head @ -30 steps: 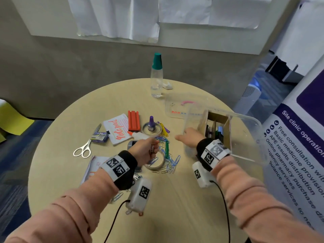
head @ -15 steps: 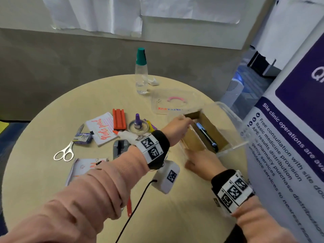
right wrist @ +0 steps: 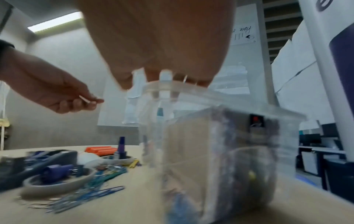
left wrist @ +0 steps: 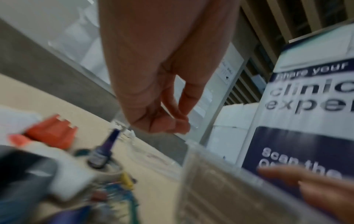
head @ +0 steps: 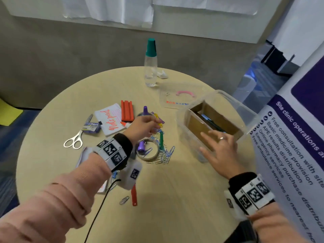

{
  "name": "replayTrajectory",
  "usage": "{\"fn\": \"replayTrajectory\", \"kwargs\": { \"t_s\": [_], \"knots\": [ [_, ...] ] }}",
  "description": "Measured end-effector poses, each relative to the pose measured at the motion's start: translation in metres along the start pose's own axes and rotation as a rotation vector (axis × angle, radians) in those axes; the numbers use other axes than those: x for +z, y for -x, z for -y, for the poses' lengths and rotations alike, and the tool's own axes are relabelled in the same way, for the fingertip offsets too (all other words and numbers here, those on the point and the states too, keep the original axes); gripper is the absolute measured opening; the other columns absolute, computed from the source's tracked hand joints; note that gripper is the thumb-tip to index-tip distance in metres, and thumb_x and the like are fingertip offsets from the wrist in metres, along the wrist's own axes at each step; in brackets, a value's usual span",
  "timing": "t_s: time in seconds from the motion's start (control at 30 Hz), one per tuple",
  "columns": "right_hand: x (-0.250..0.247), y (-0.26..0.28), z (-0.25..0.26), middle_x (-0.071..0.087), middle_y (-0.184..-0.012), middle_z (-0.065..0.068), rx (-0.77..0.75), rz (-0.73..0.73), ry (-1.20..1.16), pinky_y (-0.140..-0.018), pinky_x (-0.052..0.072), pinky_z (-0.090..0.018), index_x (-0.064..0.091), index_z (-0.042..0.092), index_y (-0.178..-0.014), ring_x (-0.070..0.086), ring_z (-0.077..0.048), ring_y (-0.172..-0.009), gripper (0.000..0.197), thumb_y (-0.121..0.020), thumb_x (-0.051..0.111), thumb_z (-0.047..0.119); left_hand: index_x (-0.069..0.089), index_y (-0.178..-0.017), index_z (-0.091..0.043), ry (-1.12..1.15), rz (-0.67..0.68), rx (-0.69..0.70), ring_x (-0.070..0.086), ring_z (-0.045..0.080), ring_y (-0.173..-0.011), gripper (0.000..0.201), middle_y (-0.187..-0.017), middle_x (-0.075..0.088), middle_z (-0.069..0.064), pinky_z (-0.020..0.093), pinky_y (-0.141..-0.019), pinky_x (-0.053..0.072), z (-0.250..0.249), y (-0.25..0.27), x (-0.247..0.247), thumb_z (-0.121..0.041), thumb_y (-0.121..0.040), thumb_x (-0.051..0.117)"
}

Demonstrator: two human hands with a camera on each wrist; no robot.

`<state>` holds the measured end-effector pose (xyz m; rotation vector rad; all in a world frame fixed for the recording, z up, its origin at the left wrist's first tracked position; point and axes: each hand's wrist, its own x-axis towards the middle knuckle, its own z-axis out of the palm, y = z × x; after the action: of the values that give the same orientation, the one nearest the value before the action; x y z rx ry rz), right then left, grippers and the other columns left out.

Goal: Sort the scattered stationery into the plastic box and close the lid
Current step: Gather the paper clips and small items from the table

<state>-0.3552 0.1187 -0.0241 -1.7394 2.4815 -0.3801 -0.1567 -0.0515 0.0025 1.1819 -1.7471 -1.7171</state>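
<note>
The clear plastic box (head: 228,95) stands open at the table's right, with a cardboard insert (head: 198,127) and pens inside. Its clear lid (head: 175,99), with a pink handle, lies flat behind it. My right hand (head: 213,137) rests with spread, straight fingers on the box's near rim (right wrist: 239,97). My left hand (head: 152,126) hovers over the pile of paper clips (head: 164,155) and a tape roll (head: 149,153). Its fingers are curled and the tips meet the thumb (left wrist: 178,125). I see nothing clearly held in them.
Scissors (head: 74,141), a staples box (head: 91,128), a notepad (head: 110,121) and an orange block (head: 127,113) lie to the left. A green-capped bottle (head: 150,67) stands at the back. A red clip (head: 134,197) lies near me. A printed banner (head: 298,137) crowds the right edge.
My left hand has drawn back from the box opening to above the clip pile. My right hand has shifted from the box's side up onto its near rim.
</note>
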Motion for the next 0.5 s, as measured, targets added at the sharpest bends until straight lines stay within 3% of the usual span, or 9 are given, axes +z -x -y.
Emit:
{"fn": "replayTrajectory", "kwargs": {
  "t_s": [0.07,0.1,0.17,0.23,0.3,0.37,0.5],
  "knots": [
    [0.009,0.006,0.019,0.056,-0.112,-0.013,-0.053,-0.39,-0.103,-0.086,0.038,-0.041,0.063,0.015,-0.119,0.032,-0.022,-0.101,0.039,-0.089,0.048,0.034,0.062,-0.086,-0.012,-0.225,0.02,-0.026,0.054,-0.002,-0.051,0.019,-0.074,0.06,0.0,0.005,-0.044,0.039,0.021,0.009,-0.018,0.0,-0.09,0.048],
    [0.014,0.008,0.031,0.058,-0.098,-0.016,-0.131,-0.54,-0.147,-0.079,0.042,-0.039,0.069,0.009,-0.108,0.036,-0.022,-0.093,0.035,-0.086,0.048,0.027,0.063,-0.086,-0.013,-0.373,0.032,-0.035,0.055,-0.002,-0.055,0.016,-0.076,0.062,0.001,0.006,-0.05,0.04,0.032,0.014,-0.026,-0.002,-0.088,0.051],
    [0.028,0.01,0.055,0.059,-0.083,-0.015,-0.272,-0.601,-0.251,-0.072,0.043,-0.031,0.073,0.004,-0.092,0.043,-0.021,-0.083,0.027,-0.083,0.05,0.016,0.067,-0.088,-0.014,-0.641,0.041,-0.064,0.055,0.009,-0.073,0.014,-0.089,0.066,0.006,0.016,-0.065,0.04,0.053,0.022,-0.039,-0.007,-0.086,0.054],
    [0.047,0.008,0.074,0.06,-0.081,-0.011,-0.27,-0.425,-0.335,-0.071,0.04,-0.025,0.073,0.006,-0.088,0.054,-0.022,-0.079,0.022,-0.084,0.052,0.011,0.069,-0.092,-0.015,-0.784,0.078,-0.091,0.053,0.011,-0.08,0.016,-0.097,0.067,0.004,0.017,-0.071,0.037,0.069,0.032,-0.048,-0.009,-0.084,0.056],
    [0.069,0.004,0.082,0.058,-0.093,-0.008,-0.099,-0.133,-0.407,-0.071,0.035,-0.021,0.07,0.01,-0.097,0.057,-0.023,-0.088,0.02,-0.086,0.053,0.01,0.069,-0.098,-0.016,-0.91,0.162,-0.085,0.057,0.011,-0.086,0.019,-0.103,0.068,0.001,0.016,-0.073,0.036,0.08,0.04,-0.051,-0.011,-0.084,0.056],
    [0.089,-0.007,0.082,0.055,-0.108,-0.008,0.138,0.063,-0.411,-0.077,0.036,-0.024,0.064,0.012,-0.108,0.055,-0.023,-0.101,0.022,-0.088,0.054,0.015,0.068,-0.104,-0.015,-1.013,0.211,-0.035,0.06,0.016,-0.098,0.023,-0.11,0.066,0.003,0.017,-0.077,0.039,0.09,0.044,-0.052,-0.011,-0.085,0.056],
    [0.103,-0.034,0.082,0.05,-0.122,-0.015,0.46,0.144,-0.388,-0.088,0.04,-0.031,0.054,0.006,-0.114,0.052,-0.028,-0.109,0.041,-0.084,0.065,0.031,0.066,-0.109,-0.014,-1.055,0.153,0.061,0.057,0.019,-0.107,0.026,-0.116,0.063,0.004,0.02,-0.086,0.038,0.103,0.044,-0.05,-0.01,-0.088,0.052]
  ]
}}
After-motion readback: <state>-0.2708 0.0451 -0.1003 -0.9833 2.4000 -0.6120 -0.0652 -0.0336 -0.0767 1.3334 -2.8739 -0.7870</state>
